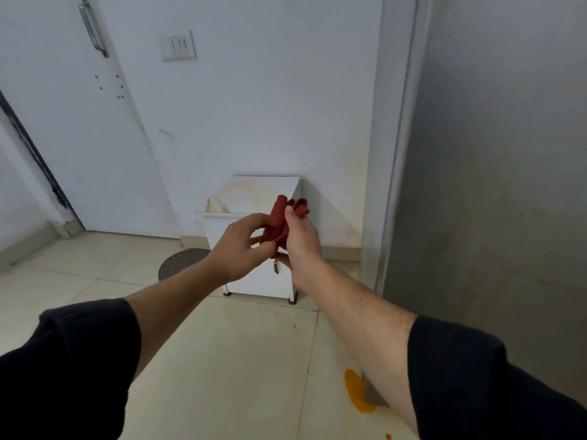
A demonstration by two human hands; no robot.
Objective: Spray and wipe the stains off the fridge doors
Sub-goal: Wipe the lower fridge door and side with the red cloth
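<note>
One bunched dark-red cloth [287,217], two hands, both on it. One tall grey metal fridge [492,185] fills the right side, and the cloth is held left of it, not touching it. No spray bottle is in view.

One small white cabinet [254,192] stands far against the white wall, directly behind the hands. The hands and cloth cover part of its front, and its top shows a faint orange-brown mark. One white door [79,138] at far left has one metal bar handle [92,27], and one white switch plate [178,45] sits on the wall to its right. One round dark floor mat [181,262] lies left of the cabinet, partly hidden by the left forearm. On the beige tiled floor [222,360] there is one large orange splash [357,392] near the fridge base, half covered by the right forearm, plus two small orange spots.

Left hand [244,249]: fingers curled, pinching the cloth's lower part. Right hand [300,242]: wrapped round the cloth, thumb up against it, with the cloth sticking out above. The two hands are nearly touching. Two black sleeves are pushed up.
</note>
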